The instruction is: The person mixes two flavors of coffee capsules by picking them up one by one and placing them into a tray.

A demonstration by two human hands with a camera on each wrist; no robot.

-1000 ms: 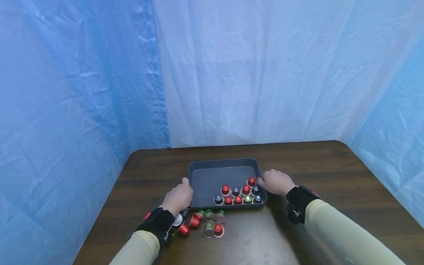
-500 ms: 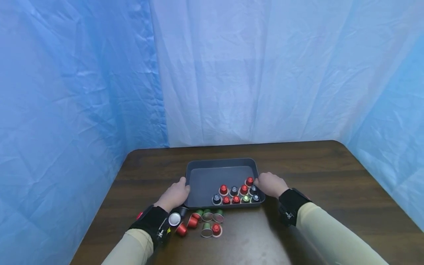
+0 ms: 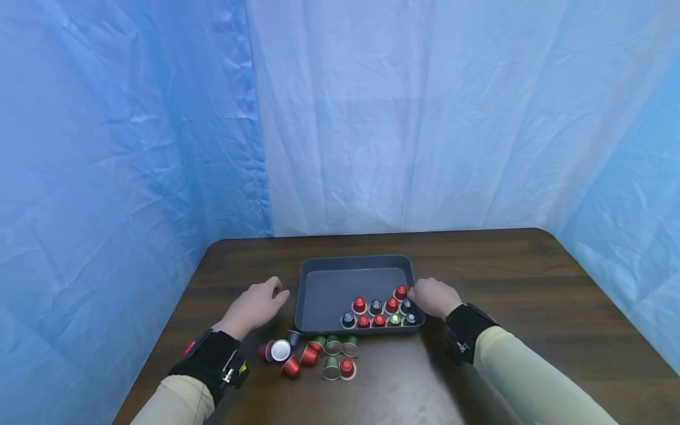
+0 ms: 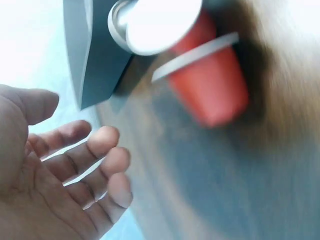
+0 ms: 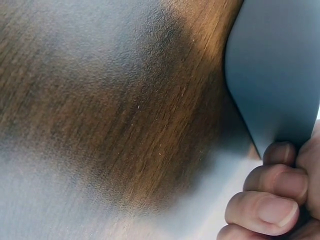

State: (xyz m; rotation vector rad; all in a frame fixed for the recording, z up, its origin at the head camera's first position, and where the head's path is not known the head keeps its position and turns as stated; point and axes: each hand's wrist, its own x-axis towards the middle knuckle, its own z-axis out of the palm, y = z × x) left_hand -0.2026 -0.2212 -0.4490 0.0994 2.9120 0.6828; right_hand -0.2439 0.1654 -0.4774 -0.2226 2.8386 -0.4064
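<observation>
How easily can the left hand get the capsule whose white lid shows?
Yes, probably easily: the left hand holds nothing, is apart from the tray, and nothing covers that capsule.

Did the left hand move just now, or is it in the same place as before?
Yes. In the head view, the left hand has moved left, off the tray and nearer the left edge of the table.

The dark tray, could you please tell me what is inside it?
Inside the tray: five red capsules, four dark ones and one green one. They cover the floor beneath; the right hand hides part of the rim.
</observation>
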